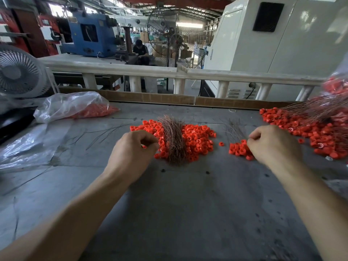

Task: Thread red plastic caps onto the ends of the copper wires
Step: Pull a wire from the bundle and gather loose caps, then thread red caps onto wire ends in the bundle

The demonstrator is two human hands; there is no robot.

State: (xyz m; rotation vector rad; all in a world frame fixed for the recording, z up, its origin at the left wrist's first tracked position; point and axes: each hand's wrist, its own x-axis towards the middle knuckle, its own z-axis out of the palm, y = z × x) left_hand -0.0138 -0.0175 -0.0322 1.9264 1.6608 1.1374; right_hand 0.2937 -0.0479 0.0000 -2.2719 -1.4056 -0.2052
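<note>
Head view, left to right: the left hand (134, 147), fingers curled in a pinch at the nine o'clock edge of the loose red caps (195, 141) around the copper wire bundle (173, 140), seems to be picking a cap, though whether it holds one cannot be told. The right hand (273, 146) pinches at a small cluster of capped wires (239, 148) on the tabletop (188, 204). Next, likely, a wire end must meet a cap's hole.

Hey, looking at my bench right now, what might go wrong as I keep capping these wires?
1. The bundle of thin copper wires lies across the central pile of red plastic caps, so pulling one wire may drag or scatter caps.
2. A stray red cap sits apart on the grey table; others could roll off likewise.
</note>
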